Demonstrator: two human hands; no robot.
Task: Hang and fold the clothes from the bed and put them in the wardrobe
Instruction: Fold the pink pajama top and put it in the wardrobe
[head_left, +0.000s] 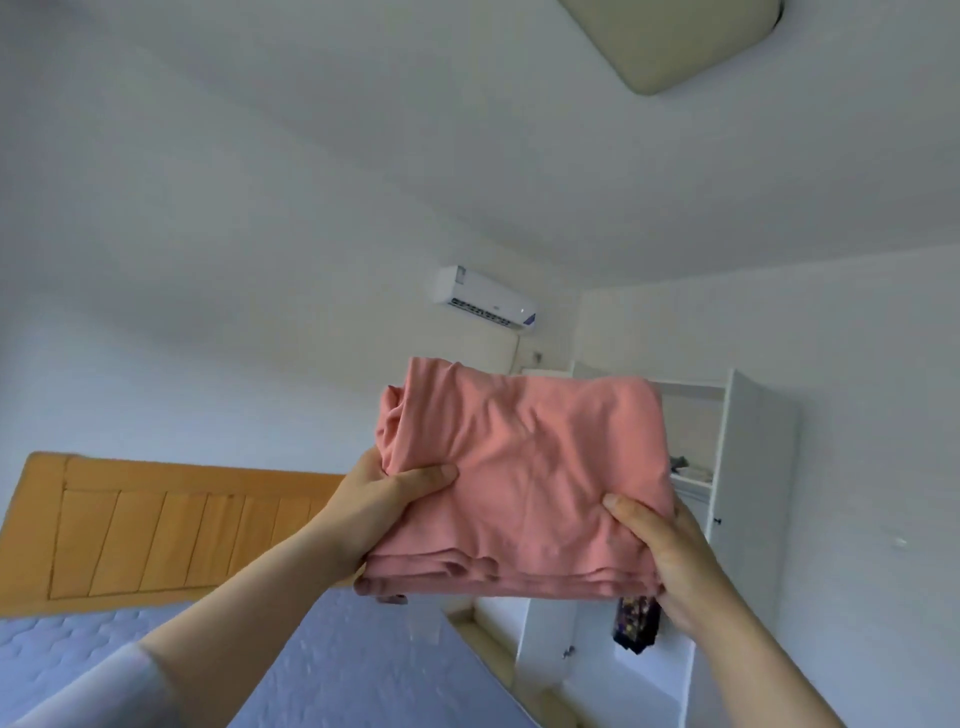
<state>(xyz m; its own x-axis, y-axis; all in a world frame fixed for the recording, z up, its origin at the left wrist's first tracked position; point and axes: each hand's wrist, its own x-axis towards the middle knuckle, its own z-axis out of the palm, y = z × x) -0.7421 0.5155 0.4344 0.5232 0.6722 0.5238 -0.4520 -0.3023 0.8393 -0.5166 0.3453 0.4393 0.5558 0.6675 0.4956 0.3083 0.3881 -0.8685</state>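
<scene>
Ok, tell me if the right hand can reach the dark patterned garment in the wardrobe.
Probably not yet: the right hand grips the folded pink garment, though the open wardrobe leaves the dark patterned garment exposed.

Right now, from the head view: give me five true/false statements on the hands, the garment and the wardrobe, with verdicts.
1. The left hand and the right hand both grip the pink garment. True.
2. The garment is on a hanger. False: it is folded into stacked layers, and no hanger shows.
3. The wardrobe is open, with a shelf showing inside. True.
4. The garment lies flat on the bed. False: it is held up in the air, above the mattress.
5. A dark patterned cloth hangs inside the wardrobe, below the garment in the picture. True.
</scene>
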